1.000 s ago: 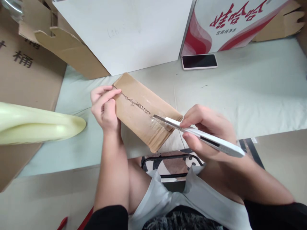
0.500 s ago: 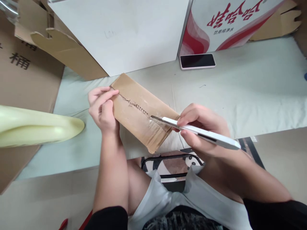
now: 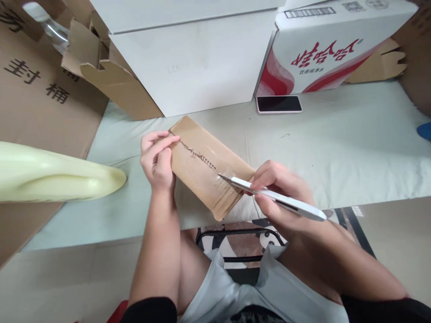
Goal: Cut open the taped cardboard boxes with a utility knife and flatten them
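Head now tipped slightly upward, the left hand clamps a cardboard box at the near edge of the counter, seemingly bracing it against the cutter gripped in the right hand.

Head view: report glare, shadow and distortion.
Head view: pale sheen on the small carton near the tip of the knife; head view: the right forearm lies partly in shadow; head view: sides of the white box converge downward, likely lens or perspective.

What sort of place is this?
Probably a room indoors, maybe a storage corner: a big white box and a red-and-white carton stand on a pale cloth-covered surface.
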`<state>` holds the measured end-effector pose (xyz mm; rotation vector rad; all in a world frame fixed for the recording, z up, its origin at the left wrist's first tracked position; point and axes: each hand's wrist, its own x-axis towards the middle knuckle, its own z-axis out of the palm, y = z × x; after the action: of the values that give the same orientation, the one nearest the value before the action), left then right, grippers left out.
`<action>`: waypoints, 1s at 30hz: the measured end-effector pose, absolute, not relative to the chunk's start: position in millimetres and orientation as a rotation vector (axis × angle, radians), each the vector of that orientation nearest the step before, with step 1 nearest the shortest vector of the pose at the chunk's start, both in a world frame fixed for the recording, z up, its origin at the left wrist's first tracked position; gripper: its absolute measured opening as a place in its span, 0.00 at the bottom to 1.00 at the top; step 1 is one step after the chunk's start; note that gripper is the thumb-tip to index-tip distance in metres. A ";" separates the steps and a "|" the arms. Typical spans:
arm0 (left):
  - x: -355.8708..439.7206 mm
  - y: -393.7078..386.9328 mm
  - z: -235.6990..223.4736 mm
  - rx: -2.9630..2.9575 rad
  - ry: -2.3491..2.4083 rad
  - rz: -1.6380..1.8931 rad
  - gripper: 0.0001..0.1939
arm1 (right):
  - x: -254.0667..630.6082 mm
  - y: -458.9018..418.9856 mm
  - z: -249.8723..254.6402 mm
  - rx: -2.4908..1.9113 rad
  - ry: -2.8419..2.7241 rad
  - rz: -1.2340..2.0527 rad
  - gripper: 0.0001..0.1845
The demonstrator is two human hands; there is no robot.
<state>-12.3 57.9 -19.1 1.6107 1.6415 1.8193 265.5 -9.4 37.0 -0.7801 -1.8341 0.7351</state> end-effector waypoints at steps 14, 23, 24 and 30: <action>-14.9 57.3 -22.2 1.637 1.582 1.812 0.17 | 294.6 5.7 31.1 -0.678 -1.199 0.788 0.09; -11.9 61.5 -10.8 1.383 1.649 1.963 0.17 | 304.3 25.1 10.8 -0.967 -0.948 1.196 0.07; -11.4 61.7 -9.9 1.334 1.667 1.995 0.17 | 300.7 26.9 5.1 -1.088 -0.951 1.271 0.06; -12.6 61.6 -14.4 1.268 1.615 2.115 0.18 | 277.3 28.2 -3.4 -1.493 -1.335 1.695 0.22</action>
<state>-12.6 61.6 -14.4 1.2677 1.6147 2.1151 277.3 28.2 -3.4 -1.4934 -1.3352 1.6952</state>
